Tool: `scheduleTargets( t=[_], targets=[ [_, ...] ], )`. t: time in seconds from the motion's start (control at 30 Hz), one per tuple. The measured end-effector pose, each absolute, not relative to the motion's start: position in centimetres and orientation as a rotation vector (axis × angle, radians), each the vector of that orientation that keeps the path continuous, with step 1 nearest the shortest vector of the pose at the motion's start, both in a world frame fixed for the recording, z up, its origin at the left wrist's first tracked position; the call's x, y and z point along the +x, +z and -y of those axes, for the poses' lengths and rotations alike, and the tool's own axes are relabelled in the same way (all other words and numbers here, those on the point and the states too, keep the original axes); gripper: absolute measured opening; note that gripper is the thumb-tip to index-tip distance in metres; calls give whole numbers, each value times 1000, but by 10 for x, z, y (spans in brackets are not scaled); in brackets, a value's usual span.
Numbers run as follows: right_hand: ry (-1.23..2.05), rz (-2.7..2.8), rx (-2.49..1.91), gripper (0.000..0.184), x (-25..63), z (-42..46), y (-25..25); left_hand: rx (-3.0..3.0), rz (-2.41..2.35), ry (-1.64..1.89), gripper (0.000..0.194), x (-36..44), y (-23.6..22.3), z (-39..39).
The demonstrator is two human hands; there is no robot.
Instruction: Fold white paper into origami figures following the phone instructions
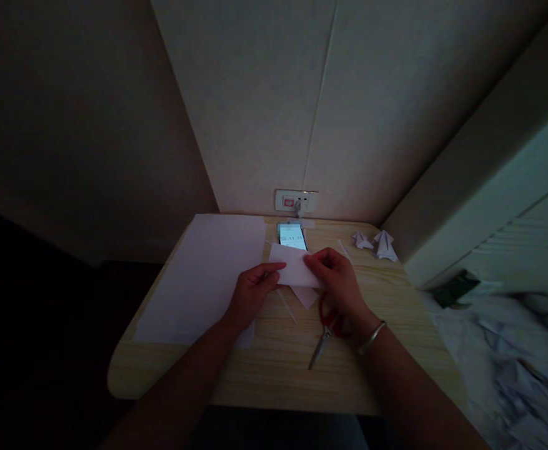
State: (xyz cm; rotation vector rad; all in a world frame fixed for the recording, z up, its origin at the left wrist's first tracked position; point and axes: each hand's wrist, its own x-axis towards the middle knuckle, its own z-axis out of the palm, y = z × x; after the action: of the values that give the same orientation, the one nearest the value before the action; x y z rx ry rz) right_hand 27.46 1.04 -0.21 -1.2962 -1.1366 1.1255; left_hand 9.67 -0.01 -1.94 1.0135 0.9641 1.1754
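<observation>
A small piece of white paper [293, 267] is held up between both hands above the wooden table. My left hand [255, 289] pinches its left edge between thumb and fingers. At the right edge, my right hand [333, 275] grips it the same way. Under the held piece, another bit of white paper [305, 296] lies on the table, partly hidden. Red-handled scissors [326, 334] rest beneath my right hand and wrist, blades pointing towards me. Just beyond the held paper is a lit phone [292, 235], its lower end covered by the sheet.
A stack of white sheets [203, 275] covers the left of the table [274, 381]. Two folded paper shapes, a smaller one [361, 240] and a larger one [385, 245], stand at the back right. Thin paper strips lie about. A wall socket [296, 200] holds a plug.
</observation>
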Motion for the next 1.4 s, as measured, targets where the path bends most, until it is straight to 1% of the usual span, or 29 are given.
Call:
scheduleTargets(
  t=[0.23,0.3,0.43,0.53,0.97,1.07,1.23,1.4],
  targets=[
    [1172,1116,-1237,28,274,-10,-3,968,-953,1204,37,97,-19,-2],
    [1200,1111,-1226,26,274,-10,-2,972,-970,1205,37,98,-17,-1],
    [1334,1131,-1204,33,275,-9,1,1023,-993,1188,36,97,-15,-1],
    [1394,1151,-1201,27,275,-9,1,1064,-980,1182,36,97,-16,-2],
    [1252,1103,-1216,26,279,-12,1,1006,-810,1210,31,93,-21,-4],
    [1214,1089,-1220,25,279,-12,1,1021,-848,1248,28,95,-18,-3],
    [1189,1085,-1218,26,280,-12,3,1075,-974,1267,29,96,-14,-1],
    [1197,1068,-1215,26,279,-12,3,1029,-971,1289,26,96,-17,-2]
  ],
)
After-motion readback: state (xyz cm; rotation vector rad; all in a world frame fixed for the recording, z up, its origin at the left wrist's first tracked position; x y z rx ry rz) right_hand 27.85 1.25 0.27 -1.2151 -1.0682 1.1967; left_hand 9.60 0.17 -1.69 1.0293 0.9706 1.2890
